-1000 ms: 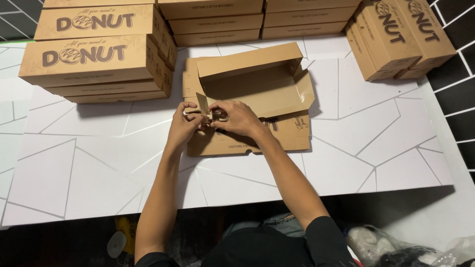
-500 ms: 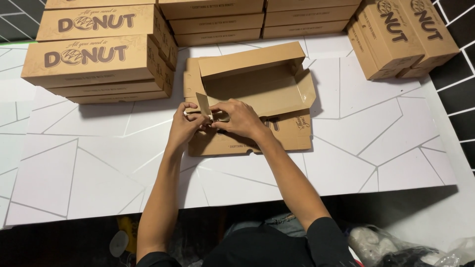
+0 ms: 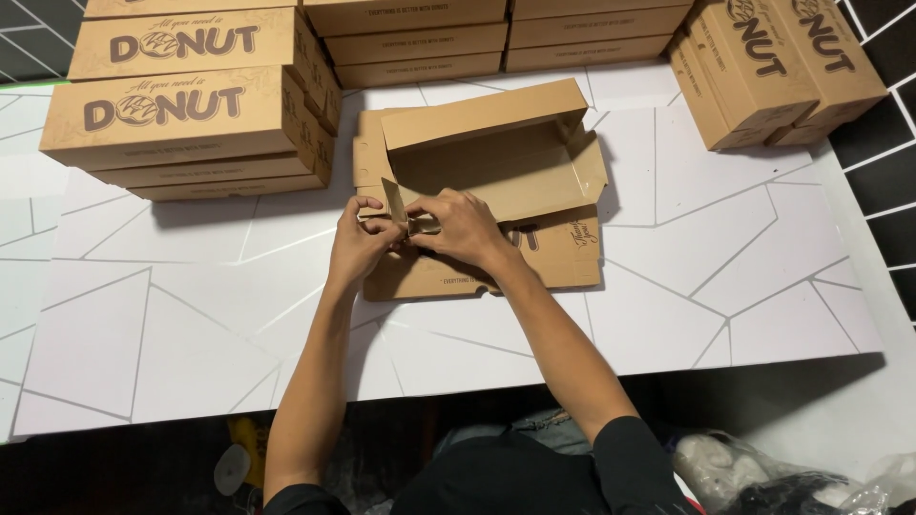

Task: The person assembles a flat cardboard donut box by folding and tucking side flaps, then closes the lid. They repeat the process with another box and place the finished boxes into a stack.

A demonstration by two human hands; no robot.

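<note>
Nearest, dark sleeves and two bare forearms reaching out over the white table (image 3: 191, 324) with its thin grey lines. Then the left hand (image 3: 358, 246) and right hand (image 3: 463, 227), close together at the near-left corner of a half-folded brown cardboard box (image 3: 482, 191). Left fingers curled and pinching a small upright corner flap (image 3: 394, 202); right fingers bent over the same spot, pressing card inward, thumb tucked out of sight. Box lying about mid-table, slightly right of the hands: far wall and right end wall already raised, tray floor showing, printed lid panel flat on the table toward the near side. Near-left corner not yet locked, by the look of it, and lid not closed, so roughly half-formed as a judgement. Farther left, a stack of finished boxes (image 3: 181, 114), closed and printed on top. At the far edge, a row of more closed boxes (image 3: 420, 43). Far right, another angled pile of boxes (image 3: 773, 67) near the table's corner, beside a dark tiled wall (image 3: 883, 124).
</note>
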